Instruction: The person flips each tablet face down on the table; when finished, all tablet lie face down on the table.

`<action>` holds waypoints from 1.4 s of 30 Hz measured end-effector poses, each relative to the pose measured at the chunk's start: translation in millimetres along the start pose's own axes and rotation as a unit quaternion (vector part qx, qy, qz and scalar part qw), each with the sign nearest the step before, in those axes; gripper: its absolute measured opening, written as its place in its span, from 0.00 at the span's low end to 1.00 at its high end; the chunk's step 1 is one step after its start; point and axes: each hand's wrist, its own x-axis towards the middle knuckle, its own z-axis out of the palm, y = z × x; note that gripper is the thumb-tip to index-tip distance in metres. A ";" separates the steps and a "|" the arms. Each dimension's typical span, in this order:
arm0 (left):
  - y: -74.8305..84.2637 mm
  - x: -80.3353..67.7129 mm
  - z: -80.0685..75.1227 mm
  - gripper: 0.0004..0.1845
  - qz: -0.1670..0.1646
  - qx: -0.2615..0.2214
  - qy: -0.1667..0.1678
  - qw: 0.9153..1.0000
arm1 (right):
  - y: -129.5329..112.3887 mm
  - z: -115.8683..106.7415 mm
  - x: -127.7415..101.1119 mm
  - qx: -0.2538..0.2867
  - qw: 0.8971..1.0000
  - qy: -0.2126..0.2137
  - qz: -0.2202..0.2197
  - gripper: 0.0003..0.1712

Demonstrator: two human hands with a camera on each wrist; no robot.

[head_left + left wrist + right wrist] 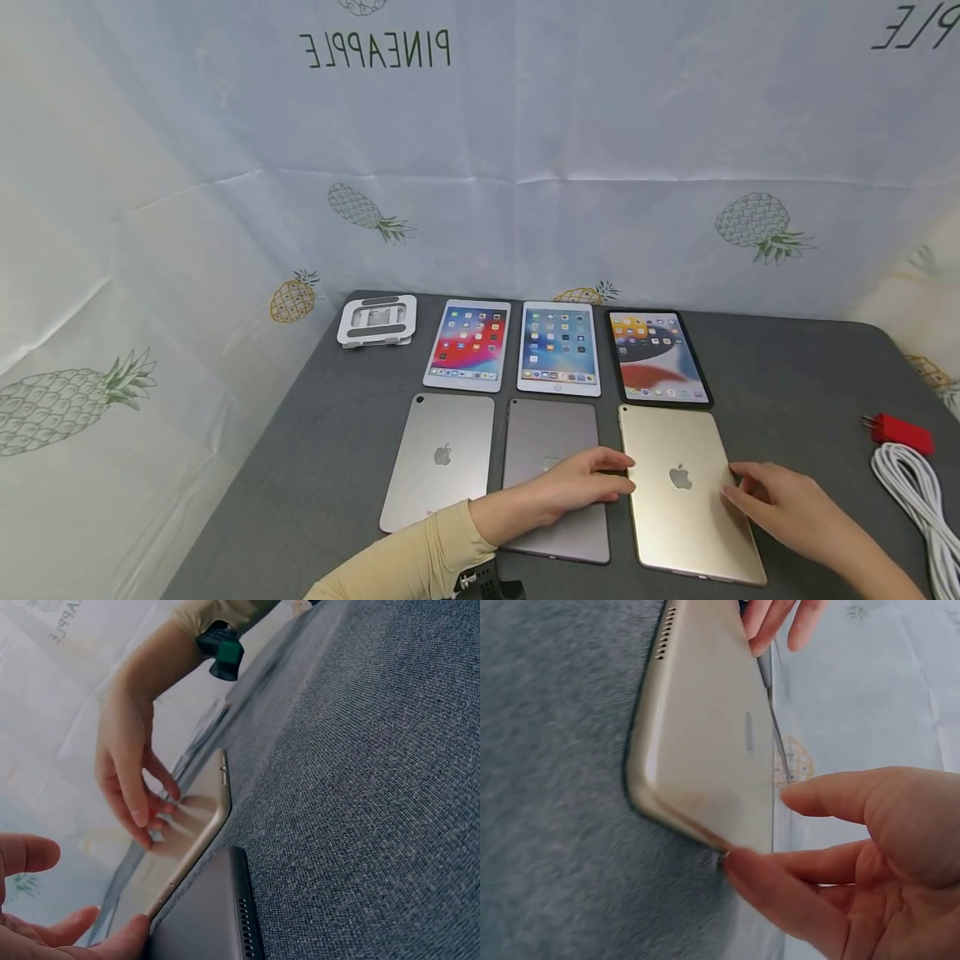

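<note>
A gold tablet point(686, 525) lies back side up on the dark grey table, nearest both hands. At its left edge my left hand point(573, 487) touches it with extended fingers, the forearm crossing above a darker grey tablet point(551, 433). Against the opposite edge rest the fingertips of my right hand point(787, 504). In the right wrist view a finger of the right hand point(847, 862) meets the rim of the gold tablet point(712, 697), with the thumb and fingers spread apart. A silver tablet point(450, 437), also back up, lies farther left.
Behind stand in a row two white-framed tablets point(470, 342) point(558, 346) and a black-framed tablet point(660, 358), screens lit. A folded white stand point(377, 320) lies back left. At right are a red charger plug point(902, 434) and a coiled white cable point(911, 492). A pineapple-print cloth point(525, 125) hangs behind.
</note>
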 end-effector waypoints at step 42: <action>14.0 -20.3 -171.5 0.15 0.131 -0.133 0.355 0.916 | -174.1 66.5 118.9 0.391 0.915 -0.018 -0.099 0.30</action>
